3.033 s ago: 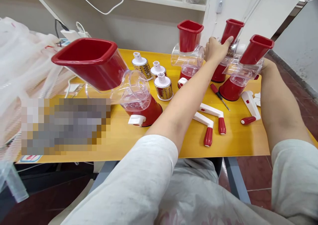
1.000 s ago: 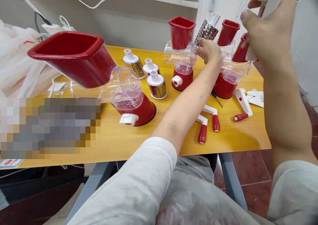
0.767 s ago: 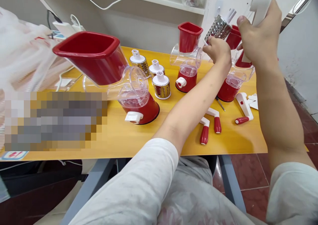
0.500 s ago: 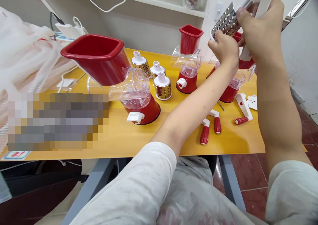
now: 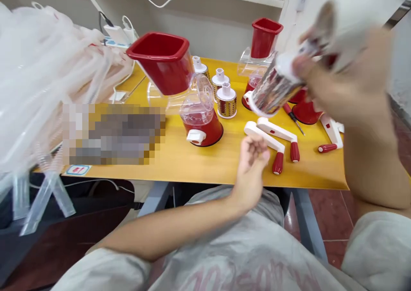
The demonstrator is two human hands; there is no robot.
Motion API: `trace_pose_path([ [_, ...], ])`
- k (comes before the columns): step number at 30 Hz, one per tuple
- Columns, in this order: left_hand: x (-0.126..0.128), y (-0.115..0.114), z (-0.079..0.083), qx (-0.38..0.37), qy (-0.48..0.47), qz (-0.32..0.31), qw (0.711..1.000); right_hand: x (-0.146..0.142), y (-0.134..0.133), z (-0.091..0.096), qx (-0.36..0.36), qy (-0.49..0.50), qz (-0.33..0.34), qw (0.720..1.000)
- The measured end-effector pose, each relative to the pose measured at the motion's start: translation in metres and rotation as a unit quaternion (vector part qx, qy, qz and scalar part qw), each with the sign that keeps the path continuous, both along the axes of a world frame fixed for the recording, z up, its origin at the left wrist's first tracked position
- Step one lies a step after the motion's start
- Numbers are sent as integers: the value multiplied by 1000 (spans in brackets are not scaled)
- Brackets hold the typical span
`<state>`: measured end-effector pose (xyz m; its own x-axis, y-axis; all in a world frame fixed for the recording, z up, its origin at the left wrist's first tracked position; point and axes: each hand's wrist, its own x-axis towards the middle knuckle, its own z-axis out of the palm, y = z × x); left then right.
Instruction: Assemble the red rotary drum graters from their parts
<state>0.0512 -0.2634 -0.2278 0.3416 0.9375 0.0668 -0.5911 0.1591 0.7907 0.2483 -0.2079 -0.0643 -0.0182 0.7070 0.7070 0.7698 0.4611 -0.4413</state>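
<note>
Right hand: the right hand [image 5: 348, 83] was raised over the tabletop's right end, its fingers [image 5: 300, 66] closed around a motion-blurred perforated steel grater drum [image 5: 274, 90] with a white cap.
Left hand: the left hand [image 5: 252, 164] hung empty over the front edge, fingers [image 5: 260, 147] loosely curled, just beside a white crank handle [image 5: 265, 139] with a red grip.
Tabletop: the yellow tabletop [image 5: 199, 167] carried a rotary grater [image 5: 201, 130] with a red hopper [image 5: 163, 57], a gold-coloured grater drum [image 5: 226, 105] and a red-handled screwdriver [image 5: 290, 115].
Label: a small red-and-white sticker [image 5: 78, 170] on the front edge was too small to read.
</note>
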Motion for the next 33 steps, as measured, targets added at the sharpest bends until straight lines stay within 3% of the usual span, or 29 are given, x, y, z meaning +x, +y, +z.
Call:
trace_pose_path([
  [2,-30,-5,-25,49,40,-56,996,-27,15,-24,-43,-46,26,998],
  [4,-47,2,-36,125,68,-61,988,-48,32,-46,-105,-81,55,990],
  [9,-64,34,-42,302,146,3,942,-73,62,-78,-178,-136,92,970],
  [12,-74,48,-45,338,202,7,919,-76,71,-88,-200,-147,77,966],
  [16,-79,58,-46,278,200,-5,940,-74,74,-95,-208,-106,70,970],
  [20,-77,61,-38,190,160,-6,969,-68,43,-70,-212,53,103,971],
  [22,-79,58,-28,169,150,-26,974,-71,13,-49,-260,162,166,937],
  [25,-86,46,-10,178,110,-80,975,-87,-32,-30,-346,246,276,862],
  [27,-90,34,2,185,74,-116,973,-102,-49,-34,-347,241,308,852],
  [30,-92,17,15,145,43,-221,964,-111,-56,-56,-310,200,296,881],
  [33,-90,8,22,74,33,-344,936,-88,-58,-72,-323,135,310,884],
])
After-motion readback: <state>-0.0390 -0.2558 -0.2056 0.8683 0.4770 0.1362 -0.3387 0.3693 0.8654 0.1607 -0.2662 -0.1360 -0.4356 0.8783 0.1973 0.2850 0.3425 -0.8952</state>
